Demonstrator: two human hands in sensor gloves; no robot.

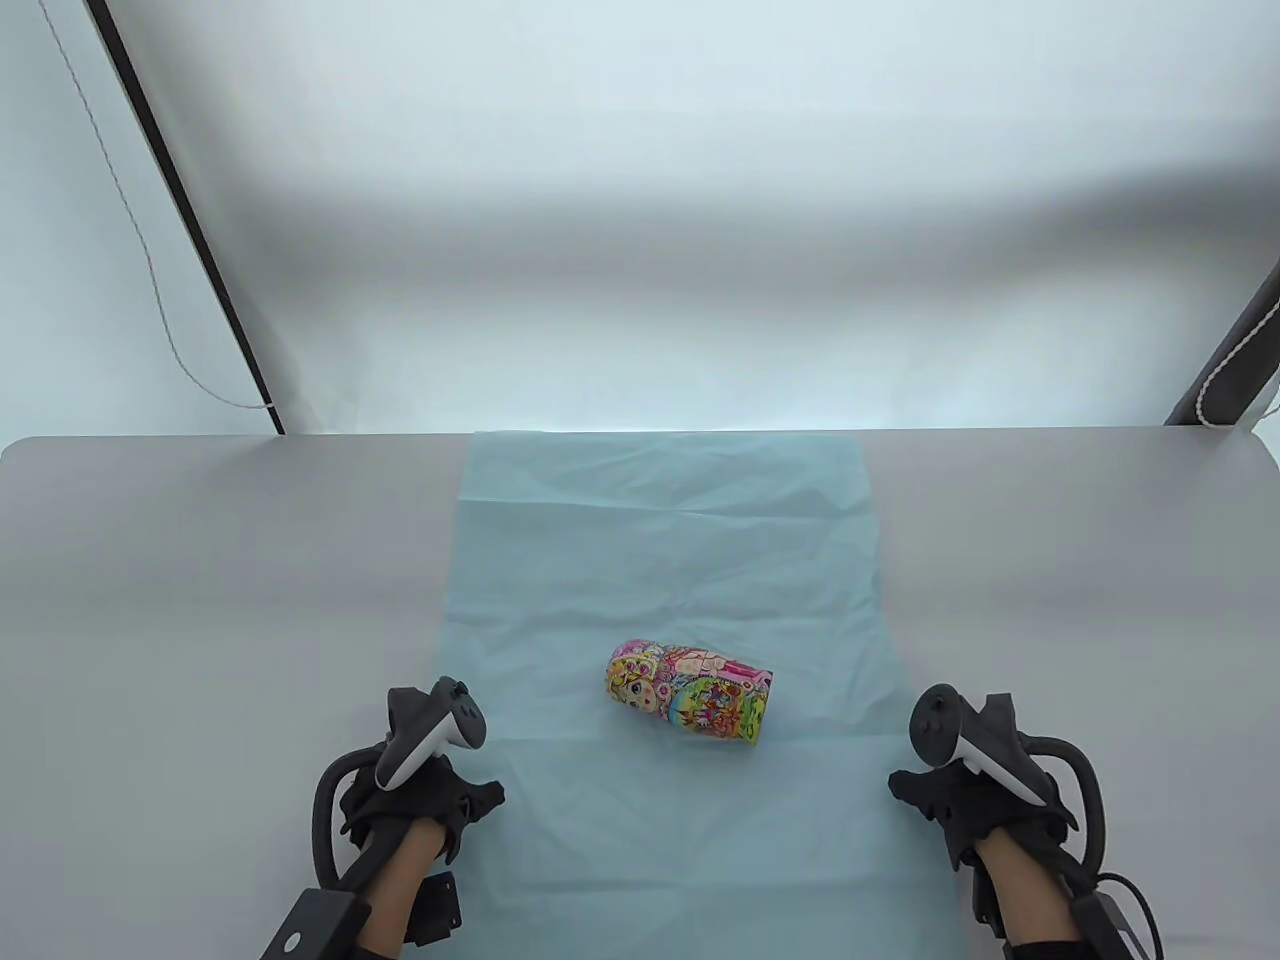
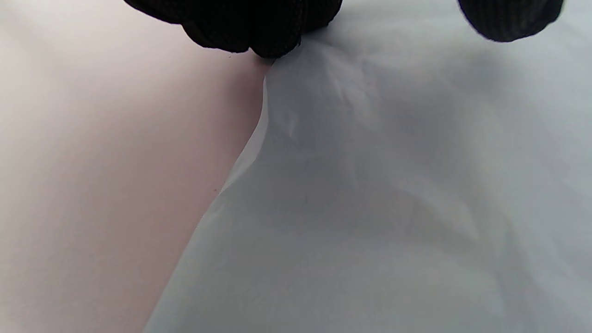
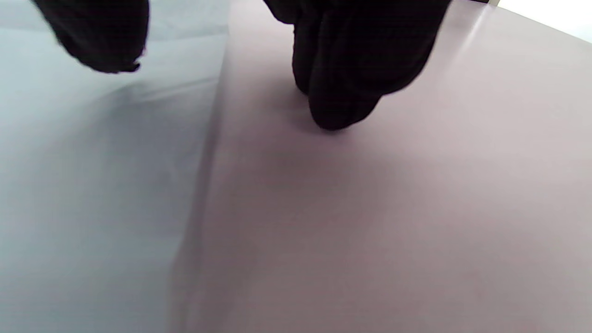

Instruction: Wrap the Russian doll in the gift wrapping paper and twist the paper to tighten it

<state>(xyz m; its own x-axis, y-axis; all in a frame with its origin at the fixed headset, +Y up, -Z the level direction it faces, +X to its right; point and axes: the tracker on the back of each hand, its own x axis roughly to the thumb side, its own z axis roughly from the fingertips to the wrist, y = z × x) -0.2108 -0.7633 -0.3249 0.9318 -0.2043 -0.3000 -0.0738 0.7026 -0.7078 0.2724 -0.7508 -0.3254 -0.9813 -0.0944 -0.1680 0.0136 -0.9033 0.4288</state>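
The glossy painted Russian doll (image 1: 690, 696) lay on its side on thin, creased blue wrapping paper (image 1: 660, 560), spread over the smooth grey desk (image 1: 200, 600). My left hand (image 1: 420, 790) and right hand (image 1: 965, 795) rested at the paper's edges. Whether either grip pinched the paper, I could not tell.

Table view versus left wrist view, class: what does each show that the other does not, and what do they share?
Only the table view shows the Russian doll lying on its side on the paper, the right hand at the sheet's right edge, the trackers and the whole sheet. Only the left wrist view shows, close up, the sheet's left edge lifted and puckered where the fingertips of the left hand meet it. Both show the blue wrapping paper, the grey table and the left glove.
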